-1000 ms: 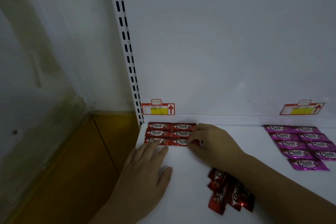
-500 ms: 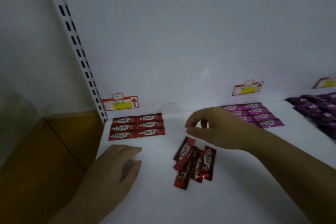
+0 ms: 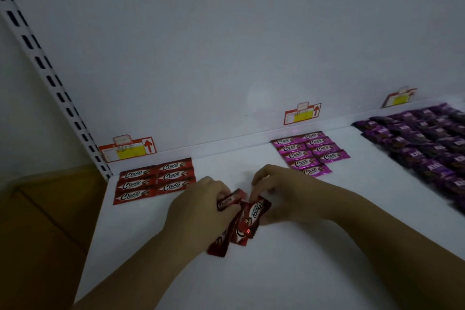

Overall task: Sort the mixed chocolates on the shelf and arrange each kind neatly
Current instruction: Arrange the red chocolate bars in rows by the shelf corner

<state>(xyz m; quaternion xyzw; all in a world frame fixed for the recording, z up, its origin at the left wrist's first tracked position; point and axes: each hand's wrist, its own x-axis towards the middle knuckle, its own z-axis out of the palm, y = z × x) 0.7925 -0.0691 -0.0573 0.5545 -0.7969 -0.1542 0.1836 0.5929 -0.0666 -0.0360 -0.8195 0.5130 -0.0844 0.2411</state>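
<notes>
While curled round one red bar point(image 3: 230, 201), tilted up-right at frame centre: left hand point(image 3: 201, 205). Pinching the far end of a second bar point(image 3: 255, 211) on the red pile point(image 3: 219, 244), lengthwise toward the back wall point(image 3: 226, 58): right hand point(image 3: 284, 196). Bare shelf point(image 3: 276, 272) around. Farther left, red grid point(image 3: 156, 180) crosswise at shelf edge; upper right, pink rows point(image 3: 310, 153).

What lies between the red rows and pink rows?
Head view: bare shelf between red rows and pink rows; just nearer, left hand and right hand grip loose red bars.
</notes>
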